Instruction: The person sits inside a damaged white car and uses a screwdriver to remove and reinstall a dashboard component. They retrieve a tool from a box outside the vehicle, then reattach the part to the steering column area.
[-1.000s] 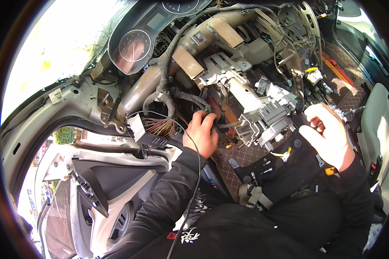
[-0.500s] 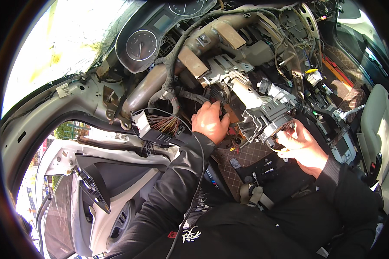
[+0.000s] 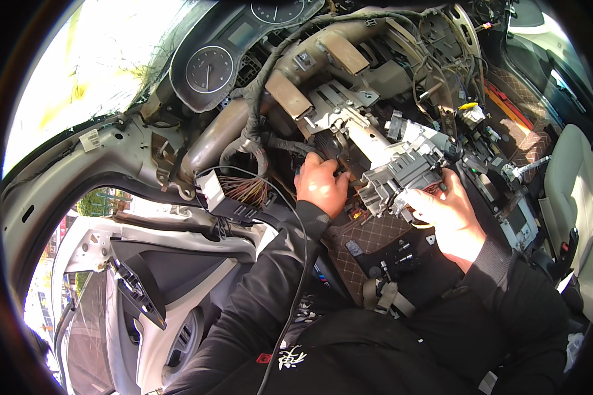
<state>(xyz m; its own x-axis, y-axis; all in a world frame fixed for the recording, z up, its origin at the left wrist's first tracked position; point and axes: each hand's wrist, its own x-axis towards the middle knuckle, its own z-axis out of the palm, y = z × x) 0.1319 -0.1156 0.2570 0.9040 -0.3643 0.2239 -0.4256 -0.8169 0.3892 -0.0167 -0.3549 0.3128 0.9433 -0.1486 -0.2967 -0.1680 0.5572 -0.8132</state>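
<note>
The bare steering column [image 3: 370, 146] slants down from the dashboard beam, without a steering wheel. At its lower end is a grey switch housing [image 3: 402, 178]. My right hand [image 3: 449, 212] grips the near end of this housing, thumb on top and fingers on its far side. A thin yellow wire [image 3: 422, 226] shows below my thumb. Left of the column, my left hand [image 3: 322, 187] is closed beside a cloth-wrapped wiring harness [image 3: 288, 144]. Its fingertips reach into shadow, and what they hold is hidden.
An instrument cluster [image 3: 208, 69] sits above the metal crossbeam [image 3: 221, 139]. A fuse box with bundled wires [image 3: 247, 191] hangs left of my left hand. A black cable [image 3: 304, 250] crosses my left arm. Sockets [image 3: 405, 253] lie on the floor. The door [image 3: 171, 283] stands ajar.
My right hand has shifted slightly left and up along the switch housing, and its thumb now lies across the near end. My left hand stays nearly in place. The whole view has shifted a little.
</note>
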